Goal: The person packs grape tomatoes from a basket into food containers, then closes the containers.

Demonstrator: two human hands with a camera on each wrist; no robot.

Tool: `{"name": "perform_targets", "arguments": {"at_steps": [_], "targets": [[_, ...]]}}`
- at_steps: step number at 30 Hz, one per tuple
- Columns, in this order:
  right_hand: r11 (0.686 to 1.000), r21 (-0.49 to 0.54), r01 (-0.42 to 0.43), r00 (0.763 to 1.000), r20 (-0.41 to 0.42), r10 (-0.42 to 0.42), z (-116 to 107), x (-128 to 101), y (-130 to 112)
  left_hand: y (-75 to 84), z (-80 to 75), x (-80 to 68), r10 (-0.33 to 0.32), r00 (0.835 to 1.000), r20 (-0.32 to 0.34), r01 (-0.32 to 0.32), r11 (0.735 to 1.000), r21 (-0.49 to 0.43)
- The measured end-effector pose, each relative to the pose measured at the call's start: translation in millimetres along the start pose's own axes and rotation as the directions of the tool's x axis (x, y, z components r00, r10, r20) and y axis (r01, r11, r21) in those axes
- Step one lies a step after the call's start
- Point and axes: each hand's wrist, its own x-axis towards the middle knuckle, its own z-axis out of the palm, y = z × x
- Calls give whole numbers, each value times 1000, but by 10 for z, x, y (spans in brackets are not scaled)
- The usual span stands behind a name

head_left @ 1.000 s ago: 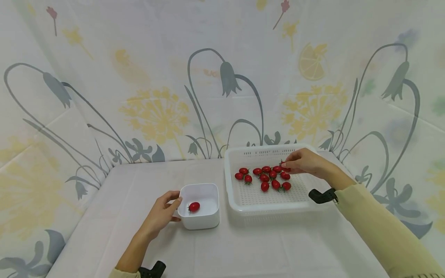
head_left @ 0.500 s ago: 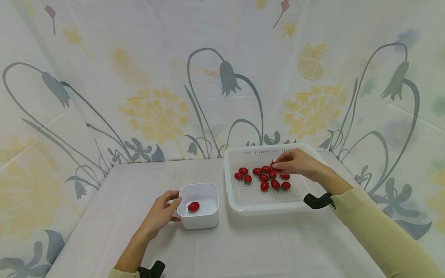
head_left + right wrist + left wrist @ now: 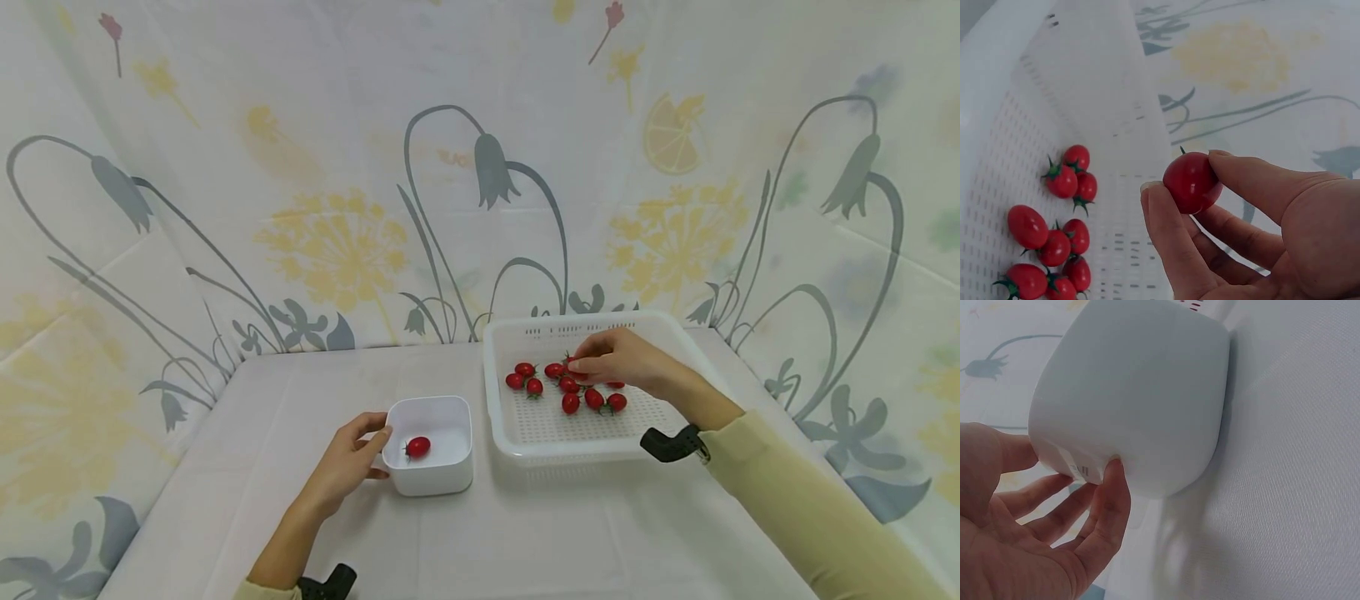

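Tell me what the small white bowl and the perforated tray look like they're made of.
The small white bowl looks like smooth, matte moulded plastic, with rounded corners and an even sheen, though glazed ceramic is possible. The perforated tray is almost certainly thin white plastic, given its punched slot pattern and rolled rim.

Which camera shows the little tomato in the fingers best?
The right wrist view: the tomato fills the middle, pinched between the thumb and a finger of the right hand, held above the white basket. In the head view it is a red speck mostly hidden by the fingers. The left wrist view misses it.
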Motion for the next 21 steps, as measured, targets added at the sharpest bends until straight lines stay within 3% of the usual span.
{"name": "perform_targets", "arguments": {"at_steps": [11,21], "targets": [[999,0,36,999,-6,-36,250,59,-133,-1,3,-6,-1,1000,-3,1,1000,1],[992,-81,93,995,-25,-96,499,100,-253,5,4,-12,-2,1000,-2,2,1000,0]]}}
